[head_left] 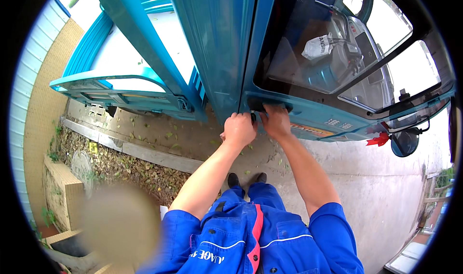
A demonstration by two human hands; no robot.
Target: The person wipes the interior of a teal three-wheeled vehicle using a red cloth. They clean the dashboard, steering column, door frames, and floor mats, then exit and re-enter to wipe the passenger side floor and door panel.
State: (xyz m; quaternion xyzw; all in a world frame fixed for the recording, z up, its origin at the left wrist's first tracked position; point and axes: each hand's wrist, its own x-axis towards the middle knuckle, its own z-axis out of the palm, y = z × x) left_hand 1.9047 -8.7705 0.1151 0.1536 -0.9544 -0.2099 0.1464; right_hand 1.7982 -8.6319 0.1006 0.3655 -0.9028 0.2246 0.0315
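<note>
**A:** How many hands are on the vehicle?

**B:** Two, both the person's own. The left hand (238, 128) is balled into a fist against the teal door (299, 117), just left of the dark door handle (270, 105). Whether it grips anything inside the fist I cannot tell. The right hand (276, 121) lies just beside it on the right, fingers curled up into the handle recess, so it has hold of the handle.

**A:** And the handle itself, where is it?

**B:** At the door's lower left corner, below the one large side window (333, 42), at the centre of the scene.

**A:** What else can be counted?

**B:** One round side mirror (404, 142) far right, with one red ribbon (379, 140) tied just left of it. One white plastic bag (318, 46) shows through the glass inside the cab. One teal truck bed (130, 66) stretches off to the far left. Near the bottom, two dark shoes (247, 178) stand on the concrete ground (386, 197), with the blue overalls (255, 240) nearest. A strip of dry leaves (125, 163) lies to the left beside one concrete kerb (144, 151).
</note>
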